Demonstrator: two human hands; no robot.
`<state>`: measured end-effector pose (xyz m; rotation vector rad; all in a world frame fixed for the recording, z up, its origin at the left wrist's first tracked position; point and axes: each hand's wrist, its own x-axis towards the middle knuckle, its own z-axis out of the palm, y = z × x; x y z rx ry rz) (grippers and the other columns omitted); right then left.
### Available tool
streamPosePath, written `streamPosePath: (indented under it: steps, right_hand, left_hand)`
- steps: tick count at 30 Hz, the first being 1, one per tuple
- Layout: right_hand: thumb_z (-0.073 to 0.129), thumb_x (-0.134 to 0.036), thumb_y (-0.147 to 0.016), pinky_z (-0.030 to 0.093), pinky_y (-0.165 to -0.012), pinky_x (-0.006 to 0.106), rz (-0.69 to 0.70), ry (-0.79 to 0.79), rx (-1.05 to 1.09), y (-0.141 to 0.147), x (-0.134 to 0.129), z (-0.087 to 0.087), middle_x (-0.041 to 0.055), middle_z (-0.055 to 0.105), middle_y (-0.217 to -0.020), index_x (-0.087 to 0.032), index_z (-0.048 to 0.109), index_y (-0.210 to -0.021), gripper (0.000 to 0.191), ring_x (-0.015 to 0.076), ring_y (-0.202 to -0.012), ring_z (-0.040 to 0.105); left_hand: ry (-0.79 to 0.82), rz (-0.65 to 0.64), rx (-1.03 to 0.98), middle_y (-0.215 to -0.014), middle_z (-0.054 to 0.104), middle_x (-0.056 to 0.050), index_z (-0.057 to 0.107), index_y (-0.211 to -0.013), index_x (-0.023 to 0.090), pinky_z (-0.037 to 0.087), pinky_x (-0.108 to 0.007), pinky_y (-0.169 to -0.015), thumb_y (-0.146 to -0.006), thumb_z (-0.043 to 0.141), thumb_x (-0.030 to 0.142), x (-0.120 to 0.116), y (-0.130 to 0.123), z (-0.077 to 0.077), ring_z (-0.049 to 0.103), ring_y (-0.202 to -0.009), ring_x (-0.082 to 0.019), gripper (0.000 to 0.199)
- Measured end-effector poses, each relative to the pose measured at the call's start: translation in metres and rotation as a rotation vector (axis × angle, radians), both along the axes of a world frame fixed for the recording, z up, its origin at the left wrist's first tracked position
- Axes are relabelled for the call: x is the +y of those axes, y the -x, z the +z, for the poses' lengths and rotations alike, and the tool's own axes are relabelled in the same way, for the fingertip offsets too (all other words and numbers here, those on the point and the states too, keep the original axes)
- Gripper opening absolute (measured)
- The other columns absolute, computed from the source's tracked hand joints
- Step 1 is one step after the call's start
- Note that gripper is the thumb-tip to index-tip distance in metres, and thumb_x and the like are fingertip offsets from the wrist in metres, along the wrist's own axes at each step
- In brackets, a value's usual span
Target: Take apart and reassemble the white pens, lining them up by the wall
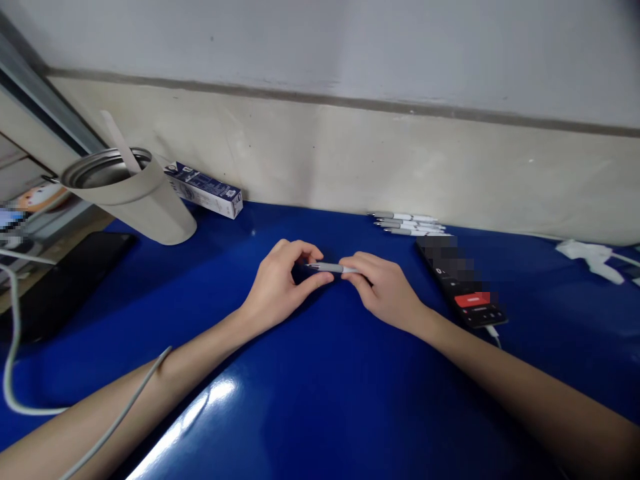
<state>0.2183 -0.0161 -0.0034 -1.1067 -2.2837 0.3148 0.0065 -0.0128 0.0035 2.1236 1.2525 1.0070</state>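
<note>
A ballpoint pen (326,267) with a grey grip and a white barrel lies level above the blue table, its tip to the left. My right hand (387,283) pinches its white rear part between thumb and fingers. Around the tip end curves my left hand (280,277), thumb and fingers apart, with the tip in the gap between them. Whether the left thumb touches the grip, I cannot tell. Several similar pens (413,224) lie in a loose pile by the wall, beyond my right hand.
A large cream tumbler (155,207) with a stick in it stands at the left, beside a blue and white box (207,190). A dark case (75,273) and a pale cable (13,360) are nearer. Right of my hands lies a phone (463,280), plugged in; a white cable (590,259) is farther right.
</note>
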Motion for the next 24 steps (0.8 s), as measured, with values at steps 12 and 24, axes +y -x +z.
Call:
streamPosePath:
  steps: [12,24]
  right_hand:
    - [0.041,-0.035,-0.098,0.042,-0.065,0.025,-0.061,0.286,0.429,-0.002,0.005,0.004,-0.0016,0.055,-0.075,-0.020,0.051,-0.085,0.022,0.0107,-0.067,0.052]
    - [0.036,-0.040,-0.099,0.041,-0.061,0.026,-0.114,0.316,0.481,0.000,0.005,0.004,-0.0030,0.054,-0.072,-0.023,0.048,-0.087,0.024,0.0103,-0.061,0.049]
  left_hand:
    - [0.066,0.006,0.042,-0.083,0.062,0.000,0.057,-0.103,0.021,0.043,-0.026,-0.066,-0.089,0.057,0.039,0.001,-0.002,-0.004,0.055,-0.083,-0.016,0.022]
    - [0.046,-0.002,0.079,-0.083,0.063,0.000,0.059,-0.100,0.022,0.042,-0.028,-0.068,-0.091,0.053,0.039,0.001,-0.002,-0.004,0.055,-0.081,-0.016,0.020]
